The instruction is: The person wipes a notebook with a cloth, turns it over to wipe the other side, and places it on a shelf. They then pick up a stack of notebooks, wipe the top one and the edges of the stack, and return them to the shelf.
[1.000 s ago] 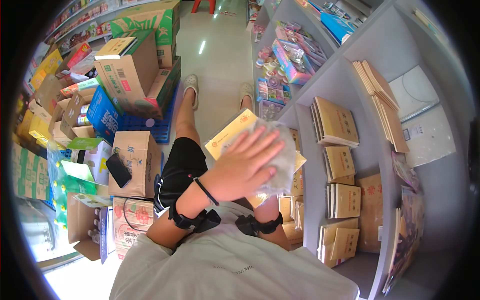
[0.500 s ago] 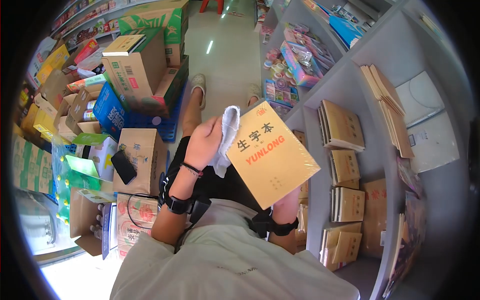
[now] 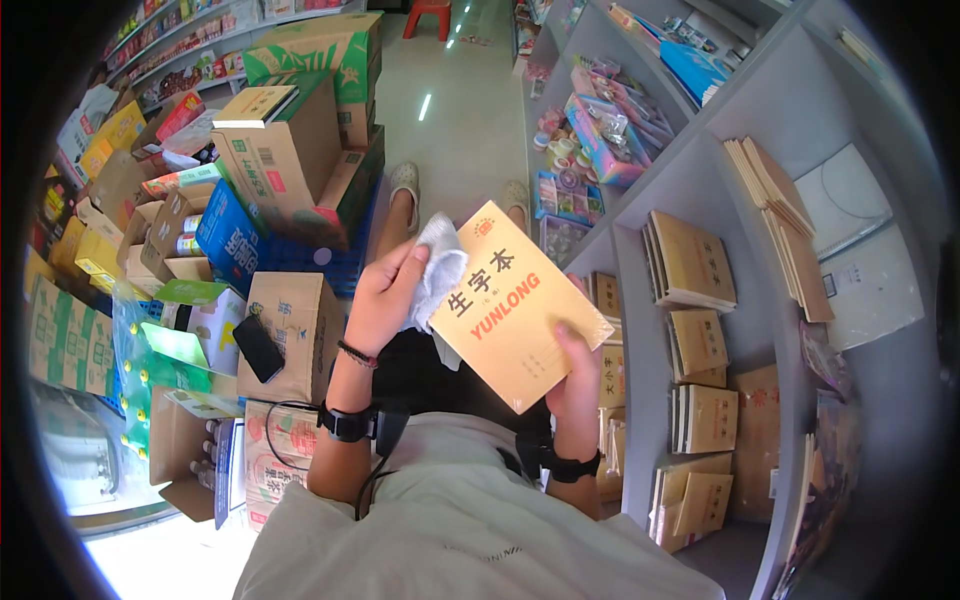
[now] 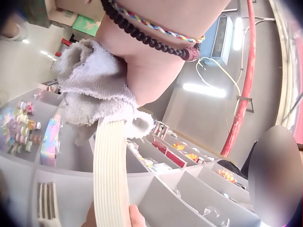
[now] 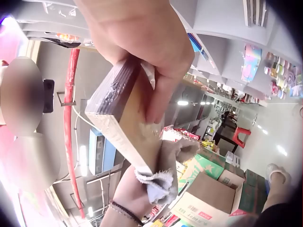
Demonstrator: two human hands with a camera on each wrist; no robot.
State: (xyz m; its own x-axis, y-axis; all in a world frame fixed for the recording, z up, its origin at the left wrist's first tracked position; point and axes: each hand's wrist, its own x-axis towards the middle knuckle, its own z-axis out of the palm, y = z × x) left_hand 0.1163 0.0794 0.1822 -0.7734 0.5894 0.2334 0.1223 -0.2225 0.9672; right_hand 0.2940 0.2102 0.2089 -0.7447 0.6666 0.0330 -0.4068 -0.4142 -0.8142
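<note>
A plastic-wrapped pack of tan exercise books point(image 3: 520, 310), its cover printed in black and red, is held tilted in front of the body. My right hand point(image 3: 577, 372) grips its lower right edge, thumb on the cover and the other fingers behind. My left hand point(image 3: 385, 300) pinches a grey-white cloth point(image 3: 440, 275) against the upper left edge of the pack. In the left wrist view the bunched cloth point(image 4: 90, 80) wraps the end of the page edges point(image 4: 110, 175). The right wrist view shows the right fingers point(image 5: 154, 104) along the underside of the pack.
At right stands a grey shelf point(image 3: 640, 400) with stacks of similar exercise books point(image 3: 690, 260). Cardboard boxes point(image 3: 290, 320) are piled at left, a black phone point(image 3: 259, 348) on one. More books point(image 3: 256, 105) lie on a tall carton. A red stool point(image 3: 428, 18) stands far down the aisle.
The left hand, earlier spread flat with the cloth over the pack, has moved to its left edge, uncovering the cover. The right thumb now shows on the front.
</note>
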